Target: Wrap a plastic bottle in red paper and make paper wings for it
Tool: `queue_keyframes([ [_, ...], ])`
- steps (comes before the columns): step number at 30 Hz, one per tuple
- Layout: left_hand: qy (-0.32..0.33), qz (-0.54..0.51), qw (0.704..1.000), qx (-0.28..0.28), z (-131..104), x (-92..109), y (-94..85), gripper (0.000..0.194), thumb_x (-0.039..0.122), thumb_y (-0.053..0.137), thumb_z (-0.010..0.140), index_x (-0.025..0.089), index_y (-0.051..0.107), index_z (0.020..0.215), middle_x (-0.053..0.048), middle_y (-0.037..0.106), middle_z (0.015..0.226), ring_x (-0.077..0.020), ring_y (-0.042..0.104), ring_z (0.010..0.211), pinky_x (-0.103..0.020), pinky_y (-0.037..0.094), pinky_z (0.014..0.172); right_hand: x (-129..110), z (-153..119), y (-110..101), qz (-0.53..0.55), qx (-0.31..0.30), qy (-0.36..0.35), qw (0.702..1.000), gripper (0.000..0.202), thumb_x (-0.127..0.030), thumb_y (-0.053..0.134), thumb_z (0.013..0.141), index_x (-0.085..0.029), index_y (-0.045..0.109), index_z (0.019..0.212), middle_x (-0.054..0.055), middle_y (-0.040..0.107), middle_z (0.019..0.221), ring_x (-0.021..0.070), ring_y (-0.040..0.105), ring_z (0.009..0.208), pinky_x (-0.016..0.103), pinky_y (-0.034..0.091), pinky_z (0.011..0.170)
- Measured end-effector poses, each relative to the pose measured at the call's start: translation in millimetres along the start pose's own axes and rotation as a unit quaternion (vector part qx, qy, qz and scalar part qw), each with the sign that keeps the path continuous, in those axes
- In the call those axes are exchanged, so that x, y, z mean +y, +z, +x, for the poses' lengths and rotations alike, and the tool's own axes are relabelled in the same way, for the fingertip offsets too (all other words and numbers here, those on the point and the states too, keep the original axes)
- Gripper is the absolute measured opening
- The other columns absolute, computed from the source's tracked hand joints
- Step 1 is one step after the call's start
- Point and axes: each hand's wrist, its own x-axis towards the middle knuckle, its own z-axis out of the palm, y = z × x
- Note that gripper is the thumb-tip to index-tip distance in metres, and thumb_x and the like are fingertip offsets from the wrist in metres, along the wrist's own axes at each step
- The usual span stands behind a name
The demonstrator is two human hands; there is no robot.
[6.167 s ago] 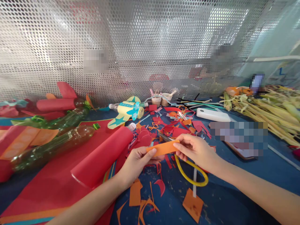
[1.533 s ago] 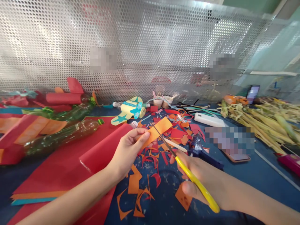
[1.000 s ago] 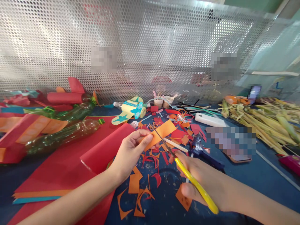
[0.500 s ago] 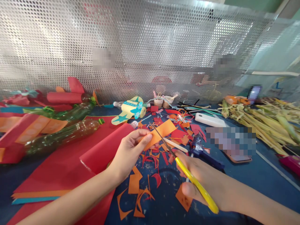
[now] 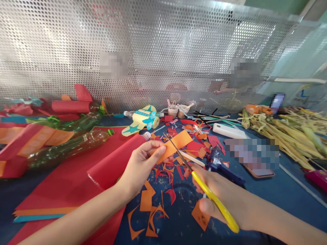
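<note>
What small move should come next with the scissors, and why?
Probably a gentle squeeze of the yellow-handled metal scissors by the right hand, with the left hand kept steady: the blades lie across the orange rectangular paper strip, and the left hand pinches its end, thumb beside the blades.
</note>
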Motion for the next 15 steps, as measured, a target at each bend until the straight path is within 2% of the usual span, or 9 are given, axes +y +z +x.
queue_keyframes([
  [7, -0.001, 0.003, 1.000, -0.003, 0.3, 0.3, -0.6, 0.013, 0.032, 0.068, 0.080, 0.020, 0.062, 0.083, 0.004, 0.073, 0.067, -0.0109, 0.069, 0.066, -0.021, 0.053, 0.072, -0.5, -1.4, -0.1, -0.012, 0.000, -0.001, 1.000, 0.070, -0.079, 0.017, 0.080, -0.017, 0.043, 0.098, 0.001, 0.049, 0.075, 0.0133, 0.037, 0.058, 0.027, 0.031, 0.051],
  [11, 0.007, 0.003, 1.000, 0.003, 0.2, 1.0, 0.2, 0.013, 0.032, 0.068, 0.080, 0.020, 0.062, 0.083, 0.004, 0.073, 0.070, -0.0096, 0.068, 0.065, -0.020, 0.052, 0.072, -0.8, -1.7, -0.2, -0.006, 0.009, -0.016, 1.000, 0.071, -0.079, 0.019, 0.081, -0.016, 0.045, 0.102, 0.003, 0.054, 0.077, 0.0143, 0.042, 0.059, 0.028, 0.036, 0.054],
  [15, 0.005, 0.007, 1.000, 0.003, -1.0, 1.3, 0.8, 0.014, 0.033, 0.067, 0.081, 0.021, 0.061, 0.084, 0.004, 0.073, 0.068, -0.0107, 0.069, 0.066, -0.021, 0.053, 0.072, -0.4, -2.3, -0.7, -0.006, 0.000, 0.007, 1.000, 0.074, -0.080, 0.021, 0.079, -0.015, 0.048, 0.102, 0.007, 0.057, 0.080, 0.0166, 0.049, 0.063, 0.030, 0.041, 0.056],
])
